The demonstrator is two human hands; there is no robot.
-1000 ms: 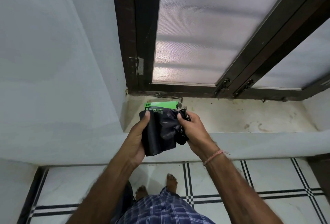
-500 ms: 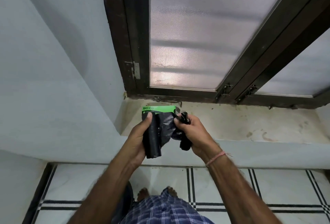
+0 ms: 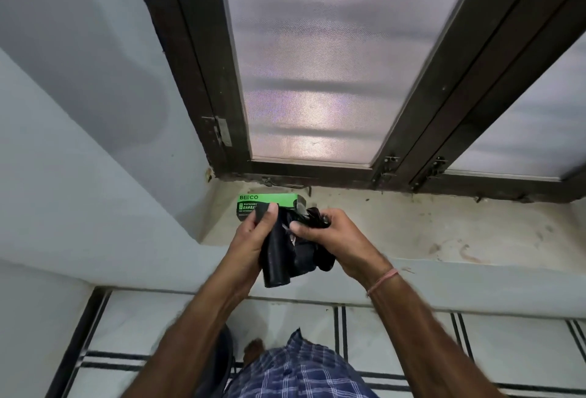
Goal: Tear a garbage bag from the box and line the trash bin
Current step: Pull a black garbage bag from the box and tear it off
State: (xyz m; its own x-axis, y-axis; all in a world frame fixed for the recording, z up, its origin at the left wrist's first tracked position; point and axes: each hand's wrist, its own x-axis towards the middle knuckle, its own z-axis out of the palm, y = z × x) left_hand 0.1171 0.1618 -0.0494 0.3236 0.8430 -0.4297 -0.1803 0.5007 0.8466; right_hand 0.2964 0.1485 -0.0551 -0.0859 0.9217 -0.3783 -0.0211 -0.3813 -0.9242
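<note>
A green and black garbage bag box [image 3: 265,200] lies on the stained window sill [image 3: 412,232], close to the left wall. In front of it I hold a black garbage bag [image 3: 279,258], folded and partly bunched, over the sill's front edge. My left hand [image 3: 252,239] pinches its left side with the thumb on top. My right hand [image 3: 329,239] grips the crumpled right part. The bag's top reaches to the box's right end. No trash bin that I can name is in view.
A dark wooden window frame [image 3: 196,105] with frosted panes rises behind the sill. A pale wall [image 3: 79,143] closes the left side. Below lies a white tiled floor [image 3: 475,343] with black lines, my bare foot [image 3: 253,350], and a dark rounded object [image 3: 218,366] by my left forearm.
The bag has been gathered from a wider flat fold into a narrower bunch between my hands. The view has shifted, so the box and hands sit slightly lower and to the left.
</note>
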